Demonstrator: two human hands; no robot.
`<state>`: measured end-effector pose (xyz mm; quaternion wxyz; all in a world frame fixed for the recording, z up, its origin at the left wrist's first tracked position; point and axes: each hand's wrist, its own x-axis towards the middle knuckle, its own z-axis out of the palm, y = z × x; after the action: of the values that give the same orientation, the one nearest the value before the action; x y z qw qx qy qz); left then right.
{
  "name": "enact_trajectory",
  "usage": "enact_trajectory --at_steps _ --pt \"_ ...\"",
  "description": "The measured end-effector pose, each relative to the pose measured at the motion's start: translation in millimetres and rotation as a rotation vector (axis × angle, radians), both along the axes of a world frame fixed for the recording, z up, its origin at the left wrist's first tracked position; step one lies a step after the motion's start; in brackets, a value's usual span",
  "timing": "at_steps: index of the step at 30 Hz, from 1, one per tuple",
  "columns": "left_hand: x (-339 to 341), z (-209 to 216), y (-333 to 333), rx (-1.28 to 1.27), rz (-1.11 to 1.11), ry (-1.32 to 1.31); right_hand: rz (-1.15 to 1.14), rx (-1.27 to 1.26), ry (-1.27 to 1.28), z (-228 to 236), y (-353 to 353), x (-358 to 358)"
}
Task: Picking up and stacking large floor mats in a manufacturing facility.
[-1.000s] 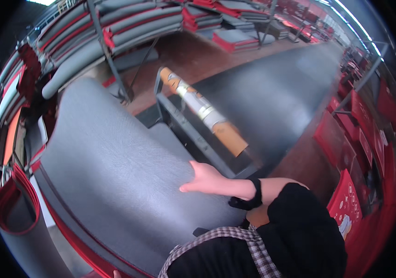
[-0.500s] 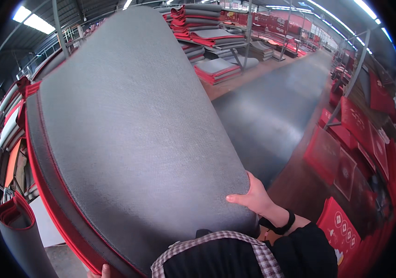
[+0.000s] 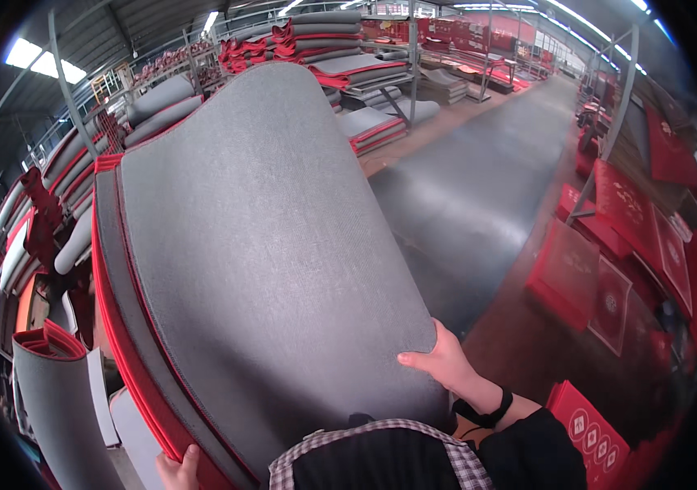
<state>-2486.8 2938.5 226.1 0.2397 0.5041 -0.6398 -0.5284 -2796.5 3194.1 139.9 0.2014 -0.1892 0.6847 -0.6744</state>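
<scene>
Head view: red-edged grey mat bundle (image 3: 283, 220) lies between both hands, its long axis running forward and slightly leftward; left hand (image 3: 179, 469) grips the red border near the lower end, right hand (image 3: 445, 359) clasps the folded right side, thumb on top; both touch it, neither nearer; a rolled mat (image 3: 59, 408) stands further left; a dark glossy surface (image 3: 463, 212) stretches beyond, right

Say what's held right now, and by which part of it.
A large gray, red-edged mat bundle: left grip at its lower-left red edge; right grip at its lower-right side, thumb on the gray face.
</scene>
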Motion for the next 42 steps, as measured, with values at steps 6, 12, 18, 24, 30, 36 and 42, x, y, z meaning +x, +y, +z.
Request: enact_trajectory --at_steps 6,12,18,24,30,36,42 --pt "-104.0 -33.7 46.7 -0.050 -0.069 0.063 -0.032 0.109 0.132 -2.7 44.4 -113.2" --pt "-233.0 -41.8 42.7 -0.121 -0.103 0.208 0.018 -0.031 -0.042 20.0 69.5 -236.3" --pt "-374.5 -44.3 15.7 -0.325 -0.225 0.137 -0.053 -0.109 -0.142 -12.1 61.3 -348.5" --pt "-530.8 -59.7 -65.6 -0.354 -0.332 0.079 -0.168 -0.127 -0.152 -25.2 10.1 -474.4" --pt "-717.5 -25.5 -155.5 -0.492 -0.515 -0.269 -0.313 -0.154 -0.145 -20.5 -48.3 -611.9" --pt "-888.9 -35.8 -234.4 -0.541 -0.615 -0.088 -0.366 -0.285 -0.138 -31.4 -111.7 -748.1" --pt "-1058.9 -55.6 -287.8 -0.653 -0.636 -0.113 -0.364 -0.224 -0.113 -29.0 -167.8 -915.0"
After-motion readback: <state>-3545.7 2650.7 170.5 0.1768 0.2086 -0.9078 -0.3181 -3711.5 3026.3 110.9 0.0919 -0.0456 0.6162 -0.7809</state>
